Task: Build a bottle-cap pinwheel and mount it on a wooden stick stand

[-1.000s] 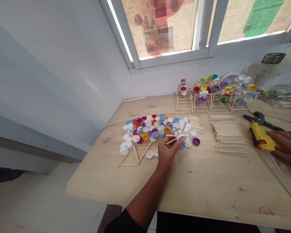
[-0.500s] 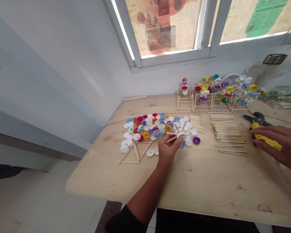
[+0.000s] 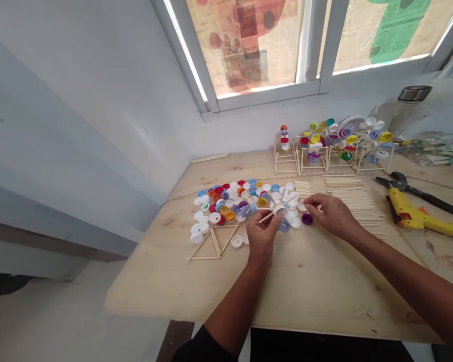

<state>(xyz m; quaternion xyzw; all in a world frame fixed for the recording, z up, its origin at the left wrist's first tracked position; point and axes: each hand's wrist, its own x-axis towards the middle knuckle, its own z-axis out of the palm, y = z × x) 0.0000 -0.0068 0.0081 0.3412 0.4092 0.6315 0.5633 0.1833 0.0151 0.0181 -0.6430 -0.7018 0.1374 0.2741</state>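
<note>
My left hand (image 3: 264, 232) pinches a white bottle-cap hub (image 3: 280, 209) with wooden sticks spreading from it like spokes, and blue caps on some stick ends. To its right, my right hand (image 3: 330, 213) has its thumb and fingers drawn together beside the spokes, over a white cap at the edge of the pile. Whatever lies between those fingertips is too small to make out. A purple bottle cap (image 3: 307, 219) rests between the hands. On the table at the right lies a yellow glue gun (image 3: 411, 213), free of both hands.
Behind my left hand spreads a pile of coloured bottle caps (image 3: 230, 202). A stick frame (image 3: 220, 244) lies in front of it. Stick bundles (image 3: 357, 203), black-handled pliers (image 3: 434, 197) and a plastic bag (image 3: 438, 151) are rightward. Finished-looking cap wheels on stick stands (image 3: 328, 162) line the wall.
My right hand has let go of the glue gun and moved left to beside the spoked hub. My left hand still holds the hub. The whole view has shifted slightly.
</note>
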